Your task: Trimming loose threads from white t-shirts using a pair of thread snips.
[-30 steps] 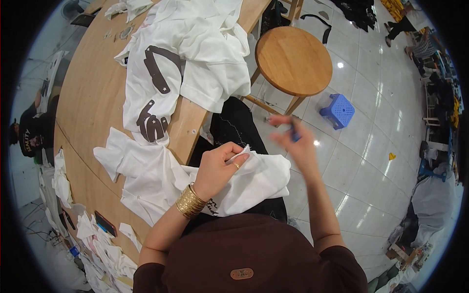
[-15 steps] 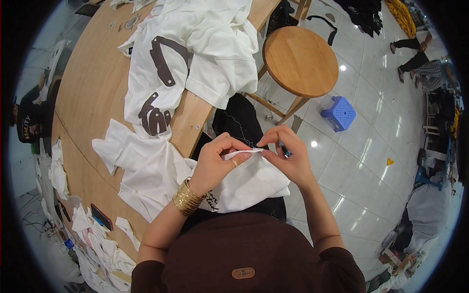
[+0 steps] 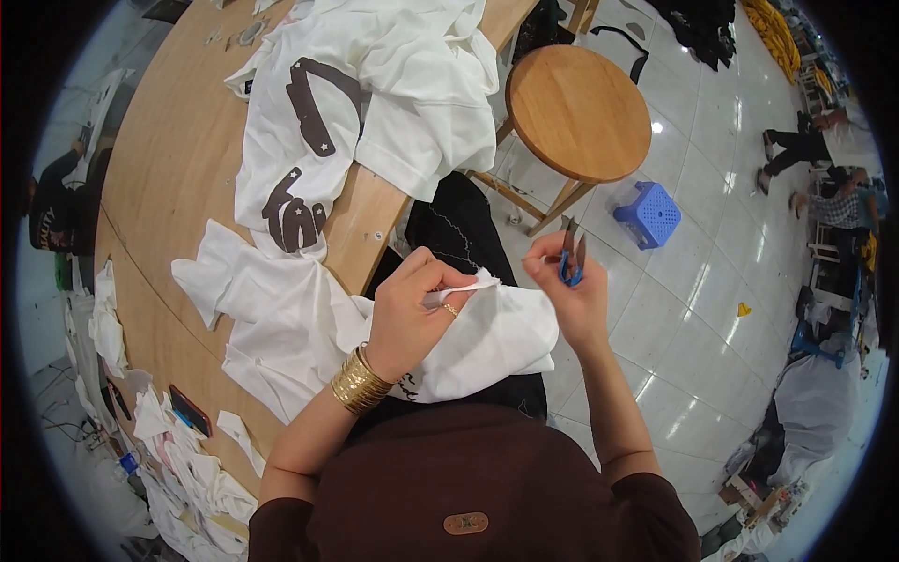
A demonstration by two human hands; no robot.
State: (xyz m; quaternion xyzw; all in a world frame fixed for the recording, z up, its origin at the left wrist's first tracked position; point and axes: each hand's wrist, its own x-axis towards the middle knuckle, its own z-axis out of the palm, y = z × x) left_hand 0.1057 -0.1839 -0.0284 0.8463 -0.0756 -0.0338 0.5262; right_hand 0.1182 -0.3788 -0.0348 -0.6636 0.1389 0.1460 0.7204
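My left hand (image 3: 421,298) pinches the folded edge of a white garment (image 3: 510,332), which lies across my lap and runs left onto the table. Dark lettering shows on the cloth beside my wrist. To the right and apart from the cloth, my right hand (image 3: 573,286) is closed around small blue-handled thread snips (image 3: 570,265); their two dark blades point up and stand apart. Loose pale threads lie on my dark trousers (image 3: 459,220) just beyond the pinched edge.
More white garments (image 3: 421,103) with dark printed shapes are heaped on the wooden table (image 3: 169,187). A phone (image 3: 190,410) and white scraps lie at the near left. A round wooden stool (image 3: 579,112) and a blue plastic stool (image 3: 648,215) stand right on the tiled floor; people are farther off.
My right hand has let go of the cloth edge and moved right, with the snips' blades now turned upward. My left hand keeps its pinch in nearly the same place.
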